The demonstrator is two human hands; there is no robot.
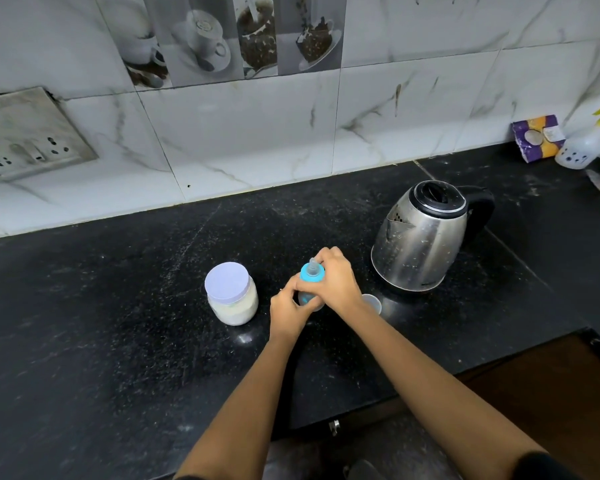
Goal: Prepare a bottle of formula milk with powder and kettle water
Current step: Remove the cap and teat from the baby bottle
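Black speckled stone forms the surface (118, 323), backed by a wall (239, 133) of pale marble-patterned tiles with a strip of coffee-cup pictures higher up. A socket plate (32, 133) is set into the wall at the far left.

Near the middle of the surface, a small baby bottle (311, 273) with a blue collar and a clear teat stands upright between both hands. The left hand (286, 308) wraps its fingers round the lower body of the bottle. The right hand (336, 278) is curled over the blue collar from the right side, with the teat poking up beside its fingers.

Just left of the bottle stands a clear jar (231, 306) of pale powder, closed with a white lid. A steel kettle (420, 247) with a black lid and handle sits to the right, close behind the right hand, its spout facing left. A small clear cap (373, 302) lies on the surface beside the right wrist. A purple packet (537, 136) leans against the wall at the far right.
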